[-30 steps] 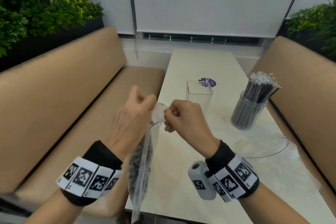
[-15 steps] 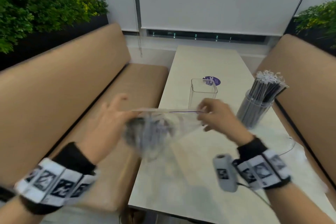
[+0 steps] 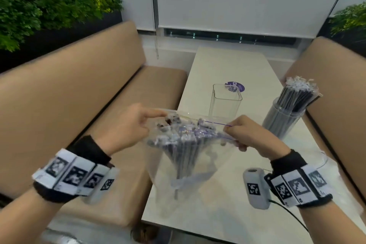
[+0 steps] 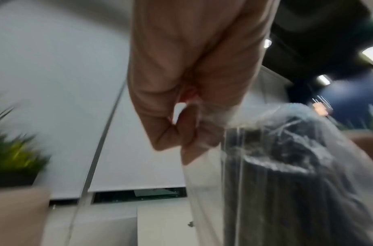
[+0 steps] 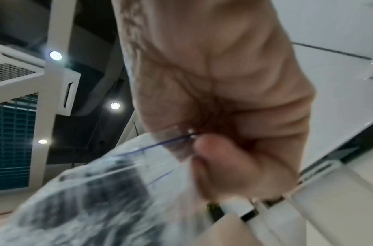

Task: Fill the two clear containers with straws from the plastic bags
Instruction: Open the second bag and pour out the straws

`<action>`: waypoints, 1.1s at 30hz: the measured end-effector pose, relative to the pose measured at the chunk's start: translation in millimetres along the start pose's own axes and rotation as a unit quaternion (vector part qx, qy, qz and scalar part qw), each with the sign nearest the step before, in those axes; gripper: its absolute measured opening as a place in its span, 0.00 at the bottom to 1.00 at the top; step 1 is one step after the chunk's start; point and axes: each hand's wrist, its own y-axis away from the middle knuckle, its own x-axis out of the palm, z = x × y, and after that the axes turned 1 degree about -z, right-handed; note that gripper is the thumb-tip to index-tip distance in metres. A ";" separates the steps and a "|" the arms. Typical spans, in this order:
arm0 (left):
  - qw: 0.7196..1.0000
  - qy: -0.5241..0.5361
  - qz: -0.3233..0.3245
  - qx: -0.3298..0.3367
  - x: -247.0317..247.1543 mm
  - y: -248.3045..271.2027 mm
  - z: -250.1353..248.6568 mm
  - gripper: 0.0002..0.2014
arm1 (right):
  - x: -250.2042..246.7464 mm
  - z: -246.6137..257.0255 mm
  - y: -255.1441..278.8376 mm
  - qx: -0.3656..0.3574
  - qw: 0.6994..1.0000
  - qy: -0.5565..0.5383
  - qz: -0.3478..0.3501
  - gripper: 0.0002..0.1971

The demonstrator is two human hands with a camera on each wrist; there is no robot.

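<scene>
- Clear plastic, the bag (image 3: 190, 156) hangs in the air above the near left edge of the table (image 3: 227, 65), its mouth pulled wide between the two hands.
- Dark wrapped straws (image 3: 184, 144) stand bunched inside the bag, their crinkled wrapper tips just under the opening; a thin purple zip line runs along the far lip.
- The left hand (image 3: 128, 130) pinches the left end of the bag's mouth between thumb and curled fingers, as the left wrist view also shows (image 4: 189, 126).
- The right hand (image 3: 243, 134) pinches the right end of the mouth at the purple line, fingers curled round the plastic (image 5: 227, 149).
- Just beyond the bag, an upright square clear container (image 3: 225, 101) stands on the table, with no straws in it.
- To its right, near the table's right edge, a round clear container (image 3: 283, 121) is packed with dark straws that lean and fan out above its rim.
- A purple round sticker (image 3: 236, 86) lies on the tabletop behind the square container.
- Tan benches (image 3: 79, 89) flank the table, with green plants (image 3: 39, 2) behind the left one.
- Both wrists carry bands with black-and-white markers.
</scene>
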 end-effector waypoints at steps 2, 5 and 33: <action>0.997 -0.060 0.030 -0.027 7.0 0.0 -1.2 0.33 | 7.0 -4.2 -1.8 0.019 0.999 -0.037 0.008 0.24; 0.978 0.141 0.088 -0.124 21.8 -2.4 -1.4 0.39 | 22.1 -9.4 -7.1 0.028 0.990 -0.136 0.034 0.13; 0.975 0.168 0.140 0.038 102.7 -5.9 30.4 0.68 | 34.4 -13.6 -19.9 0.067 0.945 -0.320 -0.020 0.11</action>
